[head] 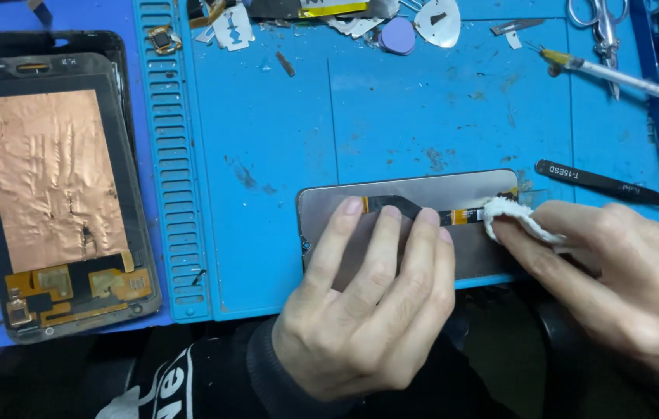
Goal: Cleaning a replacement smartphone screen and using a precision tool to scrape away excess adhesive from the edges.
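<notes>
A grey phone screen panel (430,188) lies face down at the near edge of a blue work mat (391,116). A black and orange flex cable (422,211) runs across its back. My left hand (368,302) lies flat on the panel, fingers spread over the cable's left part. My right hand (624,279) pinches a small white cloth wad (509,219) and presses it on the panel's right end, by the orange part of the cable.
An opened phone screen with copper foil backing (50,178) lies at the left. Black tweezers (608,185) rest just behind my right hand. A syringe (616,76), scissors (601,19), metal picks (438,19) and small scraps lie along the mat's far edge.
</notes>
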